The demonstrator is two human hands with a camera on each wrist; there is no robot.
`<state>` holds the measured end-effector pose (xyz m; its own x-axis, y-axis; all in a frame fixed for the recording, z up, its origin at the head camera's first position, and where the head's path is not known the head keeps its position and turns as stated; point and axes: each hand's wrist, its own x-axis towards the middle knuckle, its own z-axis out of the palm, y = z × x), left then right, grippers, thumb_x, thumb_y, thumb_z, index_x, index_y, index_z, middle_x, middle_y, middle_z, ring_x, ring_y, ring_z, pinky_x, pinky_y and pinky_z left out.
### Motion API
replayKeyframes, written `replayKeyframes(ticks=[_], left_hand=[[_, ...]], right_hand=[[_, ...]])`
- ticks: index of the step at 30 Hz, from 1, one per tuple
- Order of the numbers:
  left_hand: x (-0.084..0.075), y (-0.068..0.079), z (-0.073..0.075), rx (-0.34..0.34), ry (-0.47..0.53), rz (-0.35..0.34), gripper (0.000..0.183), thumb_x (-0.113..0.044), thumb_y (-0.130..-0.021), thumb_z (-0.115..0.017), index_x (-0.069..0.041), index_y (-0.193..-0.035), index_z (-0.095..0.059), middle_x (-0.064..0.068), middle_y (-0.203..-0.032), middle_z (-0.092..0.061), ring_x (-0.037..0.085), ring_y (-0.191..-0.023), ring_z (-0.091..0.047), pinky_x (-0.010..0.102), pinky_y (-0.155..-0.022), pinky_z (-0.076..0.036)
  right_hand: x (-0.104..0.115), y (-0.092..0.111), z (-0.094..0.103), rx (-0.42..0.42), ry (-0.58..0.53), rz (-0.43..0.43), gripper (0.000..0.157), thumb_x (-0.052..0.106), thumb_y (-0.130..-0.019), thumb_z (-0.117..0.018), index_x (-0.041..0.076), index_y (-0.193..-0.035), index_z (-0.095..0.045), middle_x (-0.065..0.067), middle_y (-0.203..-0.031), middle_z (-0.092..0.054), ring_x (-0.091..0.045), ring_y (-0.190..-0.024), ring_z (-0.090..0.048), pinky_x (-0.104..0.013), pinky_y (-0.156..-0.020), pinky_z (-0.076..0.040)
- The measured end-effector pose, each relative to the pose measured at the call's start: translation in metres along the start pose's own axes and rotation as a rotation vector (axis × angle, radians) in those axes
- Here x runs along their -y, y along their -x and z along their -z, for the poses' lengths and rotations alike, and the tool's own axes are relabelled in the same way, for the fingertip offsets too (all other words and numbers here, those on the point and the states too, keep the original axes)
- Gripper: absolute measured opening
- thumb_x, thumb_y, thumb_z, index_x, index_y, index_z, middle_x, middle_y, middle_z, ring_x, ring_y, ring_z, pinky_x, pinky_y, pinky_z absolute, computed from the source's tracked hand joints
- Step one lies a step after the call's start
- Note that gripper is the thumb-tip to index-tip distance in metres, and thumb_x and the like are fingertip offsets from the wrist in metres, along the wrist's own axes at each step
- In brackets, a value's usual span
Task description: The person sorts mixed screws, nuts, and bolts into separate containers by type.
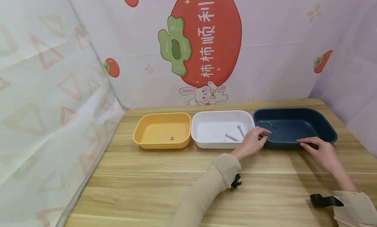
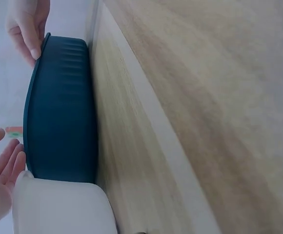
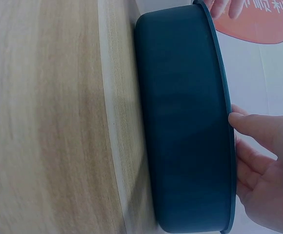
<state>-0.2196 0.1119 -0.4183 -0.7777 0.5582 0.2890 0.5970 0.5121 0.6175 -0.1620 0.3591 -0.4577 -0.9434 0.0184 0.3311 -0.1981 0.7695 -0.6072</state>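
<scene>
A dark blue tray (image 1: pixel 294 142) stands at the right of the row. My right hand (image 1: pixel 319 151) pinches its front rim, thumb outside and fingers over the inner side; the right wrist view shows this grip closely. My left hand (image 1: pixel 254 140) is at the tray's front left corner, beside the white tray (image 1: pixel 218 144). In the left wrist view the left fingers (image 2: pixel 7 165) extend loosely by the rim, with the thumb apart. Two small thin screws (image 1: pixel 271 124) lie inside the dark blue tray. Two long silver bolts (image 1: pixel 232 137) lie in the white tray.
A yellow tray (image 1: pixel 162 146) at the left holds a small metal nut (image 1: pixel 171 138). All three trays stand side by side near the back of the wooden table (image 1: pixel 165 181). A printed cloth (image 1: pixel 141 89) hangs behind the table.
</scene>
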Motion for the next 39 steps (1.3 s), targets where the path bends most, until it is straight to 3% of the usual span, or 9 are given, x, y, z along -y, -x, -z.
replayKeyframes(ticks=[6,13,15,16,20,22,26,33,39], left_hand=[[0.006,0.009,0.005,-0.010,0.034,-0.042,0.019,-0.007,-0.086,-0.054,-0.009,-0.103,-0.063,-0.001,-0.093,-0.057,0.000,-0.078,-0.049,0.001,-0.068,-0.034],[0.009,0.021,0.012,0.000,0.050,-0.073,0.017,-0.008,-0.085,-0.056,-0.009,-0.100,-0.064,-0.001,-0.091,-0.057,0.003,-0.082,-0.051,0.004,-0.073,-0.037],[0.009,0.024,0.015,0.005,0.064,-0.076,0.016,-0.008,-0.085,-0.056,-0.009,-0.099,-0.064,0.000,-0.093,-0.058,0.003,-0.083,-0.051,0.005,-0.074,-0.037],[0.009,0.026,0.016,0.006,0.071,-0.079,0.016,-0.008,-0.085,-0.056,-0.008,-0.099,-0.064,0.001,-0.094,-0.058,0.003,-0.084,-0.052,0.005,-0.074,-0.037],[0.010,0.031,0.022,0.016,0.083,-0.072,0.015,-0.008,-0.085,-0.056,-0.008,-0.099,-0.064,0.001,-0.094,-0.058,0.002,-0.085,-0.052,0.004,-0.074,-0.037],[0.010,0.033,0.024,0.022,0.082,-0.071,0.015,-0.009,-0.086,-0.056,-0.008,-0.098,-0.064,0.000,-0.094,-0.058,0.001,-0.085,-0.052,0.004,-0.074,-0.038],[0.011,0.039,0.030,0.039,0.086,-0.073,0.015,-0.011,-0.086,-0.056,-0.009,-0.099,-0.064,-0.002,-0.094,-0.058,0.000,-0.086,-0.052,0.004,-0.074,-0.037],[0.015,0.050,0.039,0.064,0.077,-0.119,0.015,-0.012,-0.086,-0.057,-0.007,-0.098,-0.064,0.000,-0.095,-0.061,0.001,-0.087,-0.053,0.006,-0.074,-0.039],[0.020,0.057,0.046,0.132,0.029,-0.137,0.015,-0.014,-0.086,-0.057,-0.008,-0.099,-0.064,-0.002,-0.095,-0.061,0.000,-0.087,-0.052,0.007,-0.077,-0.039]], right_hand=[[0.027,0.004,0.010,0.006,-0.015,0.000,0.022,0.019,-0.088,-0.054,0.001,-0.099,-0.063,0.018,-0.096,-0.049,0.011,-0.087,-0.038,-0.044,-0.073,-0.036],[-0.004,0.000,-0.002,-0.025,0.042,-0.007,0.019,0.029,-0.087,-0.055,0.017,-0.098,-0.065,0.023,-0.095,-0.049,0.012,-0.089,-0.039,-0.016,-0.068,-0.033],[-0.004,0.000,-0.001,-0.002,0.004,0.003,0.021,0.026,-0.088,-0.054,0.013,-0.101,-0.065,0.008,-0.100,-0.055,-0.005,-0.094,-0.046,-0.027,-0.076,-0.037],[-0.006,-0.001,-0.002,-0.008,0.021,0.001,0.021,0.027,-0.088,-0.054,0.015,-0.100,-0.065,0.013,-0.099,-0.053,0.002,-0.093,-0.044,-0.020,-0.074,-0.035],[0.010,0.001,0.004,0.012,-0.012,0.010,0.021,0.021,-0.089,-0.053,0.008,-0.101,-0.064,-0.004,-0.102,-0.057,-0.015,-0.096,-0.049,-0.034,-0.078,-0.038],[0.015,0.001,0.005,0.001,0.014,0.005,0.020,0.022,-0.089,-0.053,0.010,-0.100,-0.065,0.001,-0.100,-0.056,-0.007,-0.095,-0.048,-0.026,-0.076,-0.038],[0.016,0.002,0.006,0.018,-0.009,-0.006,0.025,0.021,-0.090,-0.052,0.003,-0.102,-0.062,-0.013,-0.104,-0.055,-0.025,-0.097,-0.048,-0.042,-0.077,-0.037],[-0.029,-0.003,-0.011,-0.002,0.038,-0.028,0.025,0.034,-0.088,-0.052,0.018,-0.103,-0.064,0.018,-0.101,-0.047,0.008,-0.092,-0.038,-0.039,-0.077,-0.035],[-0.039,-0.004,-0.013,-0.010,0.016,-0.010,0.027,0.036,-0.088,-0.050,0.018,-0.103,-0.064,0.025,-0.100,-0.044,0.017,-0.091,-0.031,-0.046,-0.076,-0.033]])
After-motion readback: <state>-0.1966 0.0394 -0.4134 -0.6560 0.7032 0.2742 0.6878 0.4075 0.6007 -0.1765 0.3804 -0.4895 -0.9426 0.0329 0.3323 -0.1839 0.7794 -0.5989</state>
